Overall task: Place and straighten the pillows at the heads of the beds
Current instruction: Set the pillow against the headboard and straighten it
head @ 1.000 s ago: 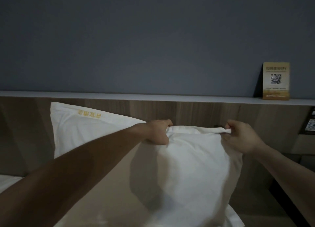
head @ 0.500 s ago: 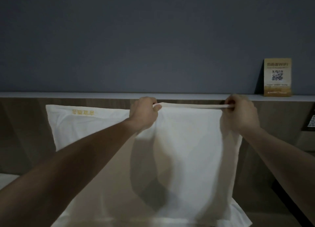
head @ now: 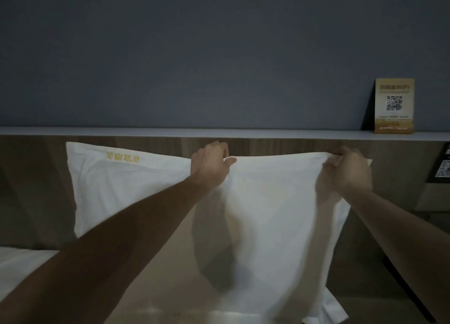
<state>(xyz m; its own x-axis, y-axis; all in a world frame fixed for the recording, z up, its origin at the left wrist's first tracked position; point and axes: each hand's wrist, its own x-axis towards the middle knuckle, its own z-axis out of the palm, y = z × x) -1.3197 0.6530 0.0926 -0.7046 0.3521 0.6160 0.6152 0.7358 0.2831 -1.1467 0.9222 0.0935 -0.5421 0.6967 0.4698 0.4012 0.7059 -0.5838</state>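
A white pillow [head: 275, 211] stands upright against the wooden headboard [head: 394, 168], held by its top edge. My left hand [head: 210, 164] grips the top left corner and my right hand [head: 345, 172] pinches the top right corner, stretching the edge between them. Behind it to the left a second white pillow [head: 126, 187] with yellow embroidered lettering leans on the headboard; its right part is hidden by my left arm and the front pillow.
A white ledge [head: 170, 131] runs along the top of the headboard below a grey wall. A gold WiFi QR card [head: 394, 105] stands on the ledge at the right. A dark panel [head: 442, 170] is fixed to the headboard at far right. White bedding [head: 22, 267] shows at lower left.
Both hands lifted the front pillow's top edge from well below the ledge up toward it, then eased it slightly lower. The edge is now stretched wider between the hands.
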